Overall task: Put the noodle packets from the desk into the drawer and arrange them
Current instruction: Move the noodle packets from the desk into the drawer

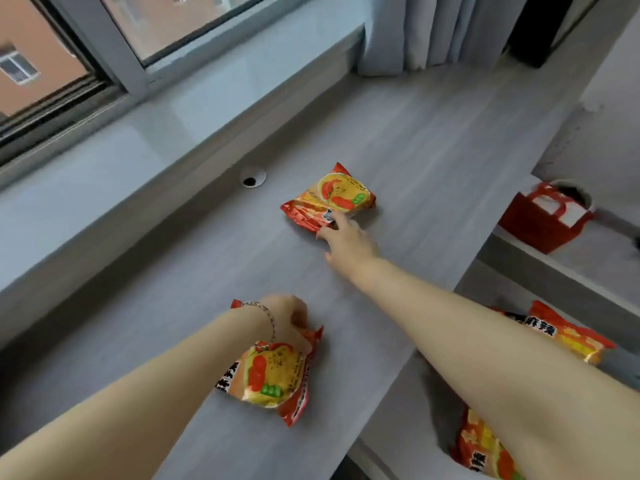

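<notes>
Two red-and-yellow noodle packets lie on the grey desk (415, 140). My left hand (287, 318) is closed on the top edge of the near packet (273, 372). Stretched forward, my right hand (348, 242) has its fingers spread, the fingertips touching the near edge of the far packet (329, 199) without gripping it. Below the desk's right edge the open drawer (398, 427) holds two more packets: one (568, 336) toward its far side, another (485, 448) nearer me, both partly hidden by my right forearm.
A round cable hole (253, 177) sits in the desk near the window sill (104, 157). Grey curtains (426, 29) hang at the back. A red gift bag (543, 218) stands on a lower surface to the right.
</notes>
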Demonstrator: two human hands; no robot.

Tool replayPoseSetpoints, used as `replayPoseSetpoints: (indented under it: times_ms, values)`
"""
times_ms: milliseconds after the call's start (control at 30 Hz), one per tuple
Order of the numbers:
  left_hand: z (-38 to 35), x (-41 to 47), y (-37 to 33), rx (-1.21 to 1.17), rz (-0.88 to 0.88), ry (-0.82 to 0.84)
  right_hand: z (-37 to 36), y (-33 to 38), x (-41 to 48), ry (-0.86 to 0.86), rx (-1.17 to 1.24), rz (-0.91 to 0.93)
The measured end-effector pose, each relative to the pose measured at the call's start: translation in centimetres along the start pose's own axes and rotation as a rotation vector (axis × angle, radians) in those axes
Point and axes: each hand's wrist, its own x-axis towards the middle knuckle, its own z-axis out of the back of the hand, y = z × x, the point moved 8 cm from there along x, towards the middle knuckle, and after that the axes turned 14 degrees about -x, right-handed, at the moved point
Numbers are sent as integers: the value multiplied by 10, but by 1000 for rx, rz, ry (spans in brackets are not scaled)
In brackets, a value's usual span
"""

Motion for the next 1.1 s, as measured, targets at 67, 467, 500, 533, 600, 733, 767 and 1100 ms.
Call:
replayPoseSetpoints:
  times_ms: [67, 467, 500, 533, 600, 733, 767, 1100]
  values:
    - [-7, 7, -13, -14, -56, 3, -10, -7, 3, 28, -74, 11]
    - [-26, -1, -71, 121, -237, -85, 39, -100, -79, -366, 198, -166]
    - [-23, -4, -66, 114, -232, -96, 47, -103, -89, -441, 263, -168]
    - [-18, -8, -63, 93, -245, -121, 55, -104, -101, -508, 310, -171]
    - [-7, -18, -64, 44, -261, -201, 65, -113, -131, -594, 324, -177]
    - [18, -46, -77, -95, -321, -453, 48, -143, -181, -581, 268, -244]
    - [17, -53, -97, -143, -375, -492, 40, -160, -203, -568, 227, -300]
    - [-60, -77, -248, -212, -702, -439, -98, -253, -318, 3, 203, -677]
